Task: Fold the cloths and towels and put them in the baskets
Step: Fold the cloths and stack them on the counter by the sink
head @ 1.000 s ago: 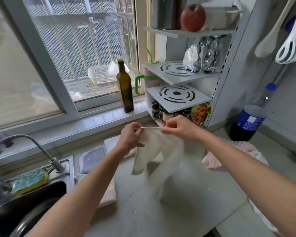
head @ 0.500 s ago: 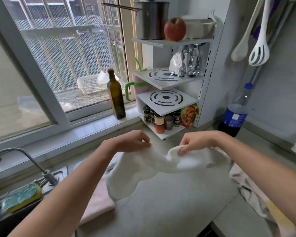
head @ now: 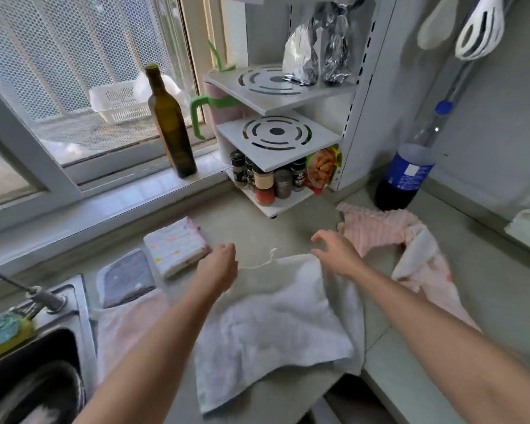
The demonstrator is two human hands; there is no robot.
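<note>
**White towel spread on the bench**

The white towel (head: 276,325) lies flat on the bench (head: 251,221); my left hand (head: 219,266) hovers over the towel's far left corner, fingers loosely curled, holding nothing; my right hand (head: 334,252) hangs over its far right corner, fingers spread and empty; a pink towel (head: 407,243) lies crumpled to the towel's right; a folded striped cloth (head: 176,246) sits beyond its left corner.

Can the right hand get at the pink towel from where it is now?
Probably yes. The right hand hovers open over the white towel's far edge, and the pink towel lies crumpled on the counter just beside it, uncovered, with nothing between them.
</note>
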